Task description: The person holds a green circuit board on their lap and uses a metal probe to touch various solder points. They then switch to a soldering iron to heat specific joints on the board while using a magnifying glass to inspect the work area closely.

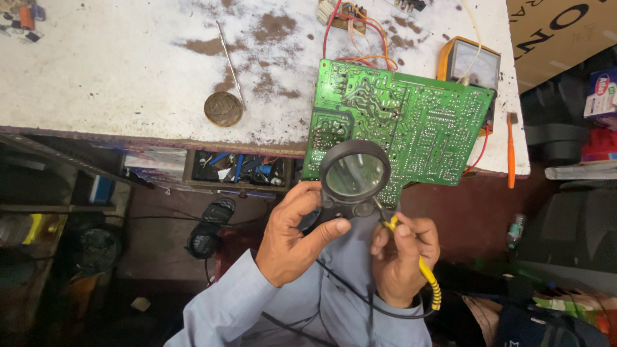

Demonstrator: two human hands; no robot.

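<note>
The left hand [292, 236] grips the lower part of a round black-rimmed magnifying glass [354, 175], thumb pressed along its base and fingers curled around the left side, holding the lens flat over the near edge of a large green printed circuit board [411, 122]. The board lies solder side up, resting partly on the worn white worktable [128, 64] and overhanging its front edge toward the person. The right hand [403, 257] is closed around a thin yellow-handled probe tool [424, 273], pinching it between thumb and fingertips like a pen; its metal tip points up and to the left, reaching the board's lower edge just beside the magnifier's rim. A black cable [360, 297] trails across the person's grey-blue sleeves below the hands. Red and orange wires [360, 45] run from the board's far edge to a small component block at the back of the table. Behind the board's right corner sits an orange-cased analogue meter with a pale dial face [472, 61]. An orange-handled brush [510, 151] lies along the table's right edge, hanging over it. Farther left on the table rest a round, dull brown metal disc [223, 108] and a thin metal rod [231, 64] just beside it. An open drawer of mixed small parts [238, 168] sits under the tabletop.
</note>
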